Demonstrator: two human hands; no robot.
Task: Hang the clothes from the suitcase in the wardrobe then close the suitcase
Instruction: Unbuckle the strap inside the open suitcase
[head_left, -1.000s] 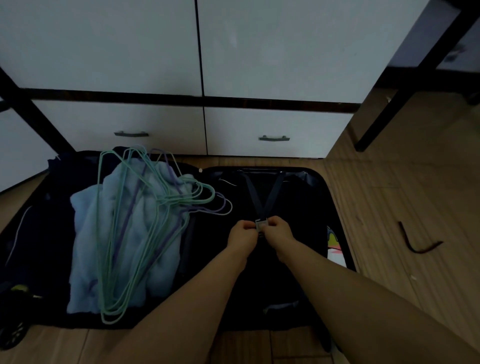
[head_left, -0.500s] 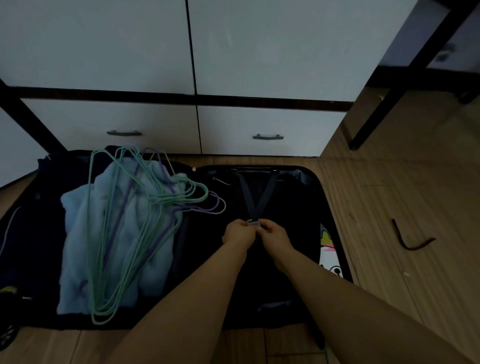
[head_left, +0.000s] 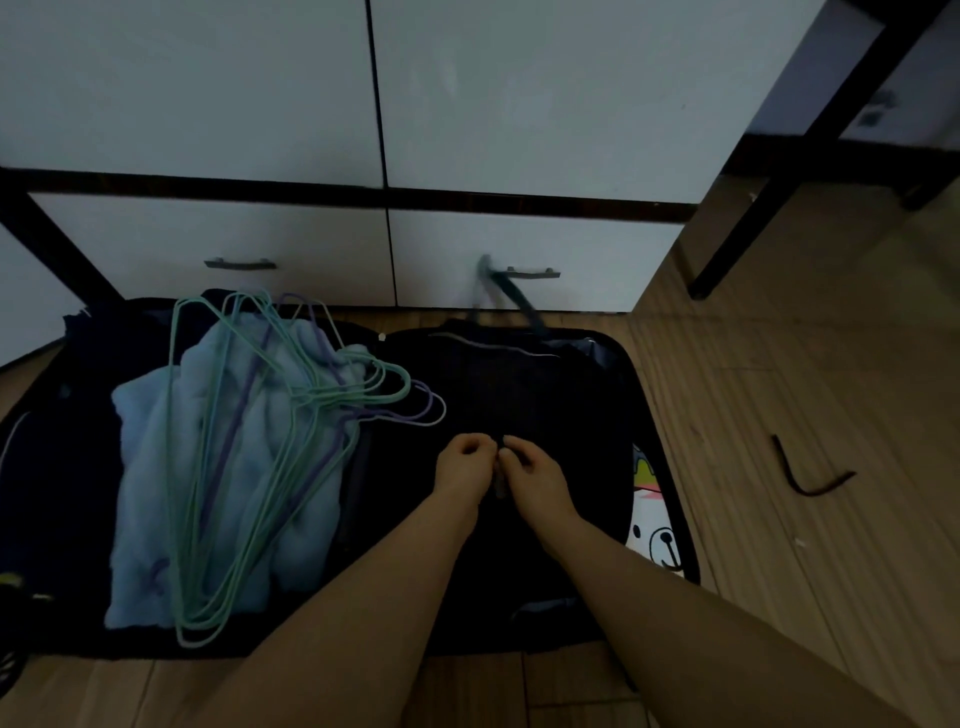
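Strap change: since half a second ago the packing strap (head_left: 511, 297) has sprung loose from between the hands and now shows blurred above the far rim of the suitcase, in front of the right drawer.
Suitcase (head_left: 657, 415): lies open flat on the wooden floor, just before the white wardrobe (head_left: 519, 104), whose doors are shut.
Right half: dark clothes fill it; a thin pale line, perhaps a hanger, lies near the far edge.
Left half: a light blue garment (head_left: 150, 467) lies on dark clothing, with a bundle of green and purple wire hangers (head_left: 291, 415) on top, hooks pointing to the middle.
Left hand (head_left: 462, 467): over the right half, fingers curled inward; whether it pinches anything I cannot tell.
Right hand (head_left: 532, 475): just beside the left, fingers curled; a small dark buckle piece (head_left: 500, 480) shows between the two hands, the grip unclear.
Cartoon print (head_left: 649, 519): at the right edge of the suitcase.
Dark bent strip (head_left: 802, 475): on the floor, well apart to the right.
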